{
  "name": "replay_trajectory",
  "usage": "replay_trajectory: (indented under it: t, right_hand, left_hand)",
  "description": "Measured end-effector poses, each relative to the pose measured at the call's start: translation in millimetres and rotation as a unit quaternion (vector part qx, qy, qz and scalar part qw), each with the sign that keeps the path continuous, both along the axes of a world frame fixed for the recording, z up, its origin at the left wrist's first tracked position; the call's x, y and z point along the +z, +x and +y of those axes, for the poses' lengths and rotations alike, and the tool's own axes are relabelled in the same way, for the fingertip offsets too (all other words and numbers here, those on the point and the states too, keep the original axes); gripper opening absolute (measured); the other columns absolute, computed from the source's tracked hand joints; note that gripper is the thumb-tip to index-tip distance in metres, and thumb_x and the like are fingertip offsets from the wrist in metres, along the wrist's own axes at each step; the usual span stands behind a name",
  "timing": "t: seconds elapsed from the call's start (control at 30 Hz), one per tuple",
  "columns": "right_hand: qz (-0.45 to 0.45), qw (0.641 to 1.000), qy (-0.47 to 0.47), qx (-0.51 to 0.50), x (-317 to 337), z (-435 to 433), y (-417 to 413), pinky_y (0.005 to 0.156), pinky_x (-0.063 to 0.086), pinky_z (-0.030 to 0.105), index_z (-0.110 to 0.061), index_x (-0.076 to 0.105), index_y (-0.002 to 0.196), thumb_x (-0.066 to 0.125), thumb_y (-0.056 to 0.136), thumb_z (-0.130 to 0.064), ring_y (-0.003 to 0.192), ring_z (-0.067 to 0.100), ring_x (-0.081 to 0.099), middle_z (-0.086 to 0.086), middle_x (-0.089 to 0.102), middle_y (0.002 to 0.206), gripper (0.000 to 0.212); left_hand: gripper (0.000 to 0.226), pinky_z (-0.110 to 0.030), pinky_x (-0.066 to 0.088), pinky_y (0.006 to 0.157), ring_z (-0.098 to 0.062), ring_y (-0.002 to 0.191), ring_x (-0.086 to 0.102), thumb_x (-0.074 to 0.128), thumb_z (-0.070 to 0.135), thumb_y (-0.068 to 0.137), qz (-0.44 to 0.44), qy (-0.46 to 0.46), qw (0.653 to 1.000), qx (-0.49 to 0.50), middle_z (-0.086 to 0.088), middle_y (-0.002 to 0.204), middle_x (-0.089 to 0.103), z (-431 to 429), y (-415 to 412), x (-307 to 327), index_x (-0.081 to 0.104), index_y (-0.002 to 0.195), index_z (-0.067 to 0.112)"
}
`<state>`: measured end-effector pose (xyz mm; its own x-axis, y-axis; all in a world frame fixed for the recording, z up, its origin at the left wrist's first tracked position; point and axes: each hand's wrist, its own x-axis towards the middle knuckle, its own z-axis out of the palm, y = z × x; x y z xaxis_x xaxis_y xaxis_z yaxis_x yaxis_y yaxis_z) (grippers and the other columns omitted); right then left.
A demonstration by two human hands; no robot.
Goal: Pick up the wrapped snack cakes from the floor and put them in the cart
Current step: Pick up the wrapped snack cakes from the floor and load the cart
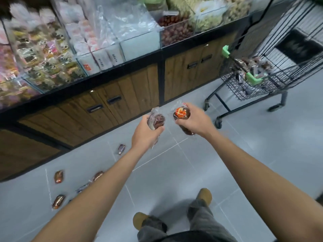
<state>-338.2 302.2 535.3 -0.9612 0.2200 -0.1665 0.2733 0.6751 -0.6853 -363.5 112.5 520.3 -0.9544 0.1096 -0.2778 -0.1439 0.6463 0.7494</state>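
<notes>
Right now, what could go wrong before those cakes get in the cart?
The left hand grips a dark cake and the right hand an orange-label cake by slick film; either might slip before reaching the cart.
Floor cakes lie near the left shoe; a careless step could squash one.
The cart stands on wheels, so a bump may roll it away.

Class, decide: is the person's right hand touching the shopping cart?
Apart. The head view shows grey floor between the right hand, which grips a wrapped snack cake, and the cart.
</notes>
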Motion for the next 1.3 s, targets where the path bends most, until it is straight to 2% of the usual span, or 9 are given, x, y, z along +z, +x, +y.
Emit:
replay_trajectory:
  t: [0.17,0.27,0.43,0.67,0.8,0.93,1.03,1.13,1.3]
  right_hand:
    - [0.015,0.998,0.011,-0.062,14.9,114.1,20.3,0.076,0.047,0.032,-0.026,0.048,0.117,0.07,0.071,-0.044,0.088,0.018,0.059,-0.004,0.062,0.1,0.054]
    - [0.025,0.995,0.008,-0.093,18.0,176.3,31.7,0.082,0.049,0.036,-0.024,0.044,0.121,0.071,0.071,-0.043,0.095,0.023,0.06,0.0,0.064,0.111,0.06]
    - [0.015,0.992,0.008,-0.121,22.8,264.5,45.1,0.088,0.05,0.039,-0.025,0.041,0.125,0.071,0.072,-0.041,0.101,0.024,0.06,-0.001,0.063,0.12,0.063]
    - [0.016,0.987,-0.039,-0.157,18.8,354.0,47.8,0.093,0.047,0.042,-0.024,0.041,0.129,0.071,0.071,-0.037,0.108,0.022,0.058,-0.001,0.058,0.131,0.066]
    - [0.011,0.986,-0.037,-0.16,11.0,403.4,35.8,0.092,0.049,0.043,-0.025,0.042,0.13,0.072,0.071,-0.034,0.106,0.021,0.06,0.001,0.058,0.133,0.067]
    - [0.024,0.985,-0.006,-0.172,15.4,470.8,11.6,0.085,0.052,0.042,-0.025,0.043,0.13,0.071,0.07,-0.037,0.098,0.021,0.062,-0.003,0.063,0.113,0.067]
    - [0.038,0.981,-0.003,-0.189,24.1,528.2,-6.9,0.076,0.052,0.035,-0.031,0.044,0.116,0.072,0.07,-0.035,0.085,0.016,0.062,-0.006,0.059,0.097,0.054]
    - [0.029,0.975,0.004,-0.219,33.9,585.6,-24.3,0.07,0.05,0.029,-0.027,0.044,0.124,0.073,0.071,-0.036,0.08,0.005,0.058,-0.006,0.059,0.102,0.061]
    - [0.022,0.966,0.028,-0.256,39.2,664.7,-57.7,0.082,0.055,0.044,-0.019,0.047,0.125,0.073,0.071,-0.037,0.091,0.023,0.062,0.003,0.063,0.107,0.063]
  left_hand:
    - [0.045,-0.026,0.046,0.062,-0.003,0.081,0.056,0.071,0.05,0.072,0.017,0.002,0.998,-0.054,0.017,0.094,0.057,122.3,3.7,9.9,0.038,0.1,0.042]
    - [0.053,-0.033,0.054,0.07,-0.01,0.087,0.059,0.072,0.048,0.072,0.04,-0.003,0.997,-0.063,0.014,0.098,0.053,183.9,6.8,13.0,0.035,0.108,0.039]
    - [0.055,-0.041,0.054,0.079,-0.016,0.089,0.061,0.071,0.048,0.072,0.059,0.007,0.997,-0.054,0.015,0.094,0.053,263.7,6.3,16.9,0.034,0.11,0.036]
    - [0.05,-0.031,0.053,0.068,0.002,0.061,0.055,0.069,0.047,0.074,0.061,0.014,0.994,-0.093,0.024,0.078,0.051,354.9,-11.6,18.2,0.03,0.104,0.04]
    - [0.048,-0.022,0.045,0.057,0.004,0.056,0.052,0.07,0.045,0.074,0.062,0.03,0.989,-0.131,0.027,0.076,0.049,419.1,-27.6,11.3,0.032,0.103,0.037]
    - [0.048,-0.022,0.036,0.053,0.007,0.063,0.047,0.069,0.047,0.076,0.076,0.045,0.98,-0.179,0.029,0.078,0.043,500.5,-51.6,1.2,0.03,0.103,0.038]
    - [0.049,-0.03,0.046,0.062,-0.002,0.071,0.052,0.067,0.05,0.077,0.066,0.059,0.976,-0.198,0.02,0.089,0.048,564.0,-80.8,-0.1,0.028,0.104,0.038]
    - [0.051,-0.035,0.047,0.073,-0.017,0.086,0.053,0.066,0.05,0.078,0.051,0.061,0.975,-0.206,0.011,0.105,0.046,623.2,-115.0,4.4,0.03,0.112,0.035]
    - [0.054,-0.025,0.035,0.062,-0.006,0.077,0.048,0.067,0.045,0.08,0.039,0.099,0.966,-0.236,0.013,0.104,0.042,707.7,-164.8,17.9,0.033,0.119,0.031]
